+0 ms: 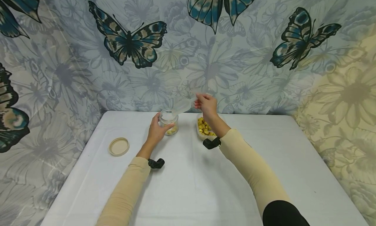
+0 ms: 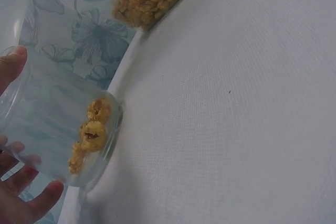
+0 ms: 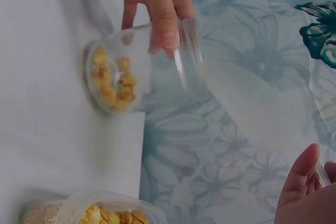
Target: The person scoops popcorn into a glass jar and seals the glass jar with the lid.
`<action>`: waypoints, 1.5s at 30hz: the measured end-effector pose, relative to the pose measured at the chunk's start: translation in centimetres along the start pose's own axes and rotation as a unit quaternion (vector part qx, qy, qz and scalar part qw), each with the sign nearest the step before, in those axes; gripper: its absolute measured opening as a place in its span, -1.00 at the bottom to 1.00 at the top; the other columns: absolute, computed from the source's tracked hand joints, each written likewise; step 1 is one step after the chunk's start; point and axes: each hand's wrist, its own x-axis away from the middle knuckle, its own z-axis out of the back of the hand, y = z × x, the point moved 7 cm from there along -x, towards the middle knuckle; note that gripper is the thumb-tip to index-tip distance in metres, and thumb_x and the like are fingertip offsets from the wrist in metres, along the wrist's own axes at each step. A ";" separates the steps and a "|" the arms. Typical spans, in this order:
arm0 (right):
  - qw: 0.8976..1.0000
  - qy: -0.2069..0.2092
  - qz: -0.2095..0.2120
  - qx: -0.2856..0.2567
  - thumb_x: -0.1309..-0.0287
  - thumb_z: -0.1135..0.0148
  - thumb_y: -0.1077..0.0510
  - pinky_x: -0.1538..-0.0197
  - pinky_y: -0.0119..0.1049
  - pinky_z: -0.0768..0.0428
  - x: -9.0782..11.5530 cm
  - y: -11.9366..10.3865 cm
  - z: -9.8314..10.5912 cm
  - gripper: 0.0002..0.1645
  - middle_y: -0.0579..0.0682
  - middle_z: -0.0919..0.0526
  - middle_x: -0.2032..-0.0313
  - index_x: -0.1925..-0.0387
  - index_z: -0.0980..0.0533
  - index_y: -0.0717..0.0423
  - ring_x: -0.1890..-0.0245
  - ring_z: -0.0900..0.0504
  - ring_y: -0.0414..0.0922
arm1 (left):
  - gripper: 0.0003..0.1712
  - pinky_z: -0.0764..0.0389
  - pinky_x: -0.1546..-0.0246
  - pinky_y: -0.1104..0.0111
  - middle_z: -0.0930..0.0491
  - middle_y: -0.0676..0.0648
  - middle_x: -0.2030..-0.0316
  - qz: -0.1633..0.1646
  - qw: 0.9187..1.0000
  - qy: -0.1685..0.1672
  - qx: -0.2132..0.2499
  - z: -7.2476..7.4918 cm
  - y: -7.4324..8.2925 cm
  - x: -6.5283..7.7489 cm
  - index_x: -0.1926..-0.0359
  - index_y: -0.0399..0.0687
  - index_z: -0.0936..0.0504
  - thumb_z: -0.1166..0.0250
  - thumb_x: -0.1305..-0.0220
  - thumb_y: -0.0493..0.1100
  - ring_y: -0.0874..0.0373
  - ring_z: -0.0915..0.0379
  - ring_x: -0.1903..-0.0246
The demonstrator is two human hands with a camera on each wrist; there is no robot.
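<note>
Nearest the camera, a black covering [image 1: 283,214] shows on the right arm over a beige sleeve [image 1: 252,169], with white surface [image 1: 188,186] beyond it. Both hands are busy at the far edge. The left hand [image 1: 156,132] curls round a clear glass jar [image 1: 171,121], thumb on the near side and fingers wrapped behind; the jar stands roughly upright, a few yellow popcorn pieces [image 2: 94,136] at its bottom. The right hand [image 1: 207,105], raised higher and to the right, pinches the handle of a translucent scoop [image 1: 182,105] between thumb and fingers.

What matters most is the scoop's long axis: it slopes down leftward from the right hand, so its bowl end lies at the jar's open mouth, closer to the left hand. Whether it touches the rim, I cannot tell. No popcorn shows in the bowl.

Below the right hand and its wrist sits a tub [image 1: 201,135] filled with more popcorn, right of the jar. A round lid [image 1: 127,147] lies flat to the left, well apart from both hands.
</note>
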 end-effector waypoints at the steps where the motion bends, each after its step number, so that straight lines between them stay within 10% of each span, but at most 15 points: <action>1: 1.000 0.001 -0.002 -0.001 -0.33 -0.19 0.12 0.51 -0.48 -0.62 0.0 0.0 0.0 -0.59 -0.03 -0.58 0.56 -0.02 -0.50 0.41 0.64 -0.56 -0.25 | 0.07 -0.16 -0.42 -0.09 -0.21 -0.23 -0.39 0.001 1.000 0.001 0.001 0.0 0.0 0.0 -0.47 -0.11 -0.09 -0.43 -0.11 0.17 -0.15 -0.14 -0.39; 9: 1.000 0.002 -0.009 -0.019 -0.31 -0.22 0.13 0.52 -0.47 -0.62 -0.1 0.4 0.3 -0.81 -0.03 -0.59 0.58 0.19 -0.53 0.20 0.66 -0.56 -0.25 | 0.07 -0.22 -0.39 -0.10 -0.23 -0.24 -0.38 0.001 1.000 0.000 0.005 0.0 0.1 0.0 -0.47 -0.11 -0.09 -0.44 -0.10 0.15 -0.16 -0.16 -0.39; 45: 0.998 -0.003 -0.019 -0.053 -0.33 -0.19 0.12 0.48 -0.49 -0.62 0.8 0.5 2.0 -0.68 -0.08 -0.60 0.59 0.07 -0.49 0.33 0.63 -0.57 -0.25 | 0.08 -0.29 -0.36 -0.08 -0.23 -0.36 -0.33 -0.006 1.000 -0.006 -0.010 0.2 1.0 0.4 -0.47 -0.23 -0.07 -0.45 -0.10 0.07 -0.23 -0.20 -0.33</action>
